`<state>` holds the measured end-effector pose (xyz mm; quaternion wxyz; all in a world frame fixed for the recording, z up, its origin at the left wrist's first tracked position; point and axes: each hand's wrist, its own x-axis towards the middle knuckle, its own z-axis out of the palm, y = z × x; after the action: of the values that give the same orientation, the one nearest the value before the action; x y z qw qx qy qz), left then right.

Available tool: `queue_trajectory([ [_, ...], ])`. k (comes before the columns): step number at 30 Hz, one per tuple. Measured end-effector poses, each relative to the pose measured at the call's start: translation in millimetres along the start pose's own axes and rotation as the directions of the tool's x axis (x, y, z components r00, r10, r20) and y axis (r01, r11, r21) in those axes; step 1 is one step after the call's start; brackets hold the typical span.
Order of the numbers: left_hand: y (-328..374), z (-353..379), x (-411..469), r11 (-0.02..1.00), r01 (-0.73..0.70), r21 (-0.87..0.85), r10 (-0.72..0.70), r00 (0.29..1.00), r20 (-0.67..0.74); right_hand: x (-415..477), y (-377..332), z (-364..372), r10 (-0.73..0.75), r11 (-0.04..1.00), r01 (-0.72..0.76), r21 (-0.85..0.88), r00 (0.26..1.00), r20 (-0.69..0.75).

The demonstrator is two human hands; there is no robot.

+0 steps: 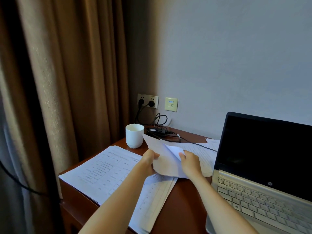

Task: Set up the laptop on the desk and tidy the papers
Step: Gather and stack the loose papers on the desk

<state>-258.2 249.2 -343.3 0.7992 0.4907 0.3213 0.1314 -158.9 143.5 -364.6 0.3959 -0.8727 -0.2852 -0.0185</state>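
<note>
2 bare forearms reach over the desk (185,205). At the right, the laptop (263,168) stands open, its screen dark. Under the left forearm a printed stack of papers (104,169) lies flat. Past it, the left hand (148,162) pinches the left edge of a lifted sheaf of sheets (162,164), thumb on top. The right hand (190,163) grips its right side, where a corner is folded over. The sheaf tilts up between them. Beyond it, more papers (200,154) lie under a black cable (202,146). Farthest are a white cup (134,135), a power adapter (157,130) and wall sockets (148,100).
</note>
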Motion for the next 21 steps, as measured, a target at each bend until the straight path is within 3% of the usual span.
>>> queue_trajectory([
  [5, 3.7, -0.7, -2.7, 1.000, 0.001, -0.010, -0.001, 1.000, -0.018, -6.1, -17.5, -4.0, -0.116, 0.993, 0.116, -0.005, 0.992, -0.046],
  [12, 0.3, 2.2, -8.9, 0.994, -0.019, -0.112, 0.027, 0.997, 0.067, -31.3, -40.7, 8.7, -0.417, 0.827, 0.431, -0.362, 0.901, 0.121],
  [18, 8.8, -0.5, -9.2, 0.979, -0.039, 0.199, 0.032, 0.999, 0.042, -39.5, -41.9, 2.9, -0.404, 0.884, 0.424, -0.197, 0.905, 0.136],
  [21, 12.7, -1.7, -8.3, 0.927, -0.145, 0.345, 0.162, 0.987, -0.020, -43.1, -39.2, 0.6, -0.312, 0.941, 0.331, -0.066, 0.929, 0.199],
])
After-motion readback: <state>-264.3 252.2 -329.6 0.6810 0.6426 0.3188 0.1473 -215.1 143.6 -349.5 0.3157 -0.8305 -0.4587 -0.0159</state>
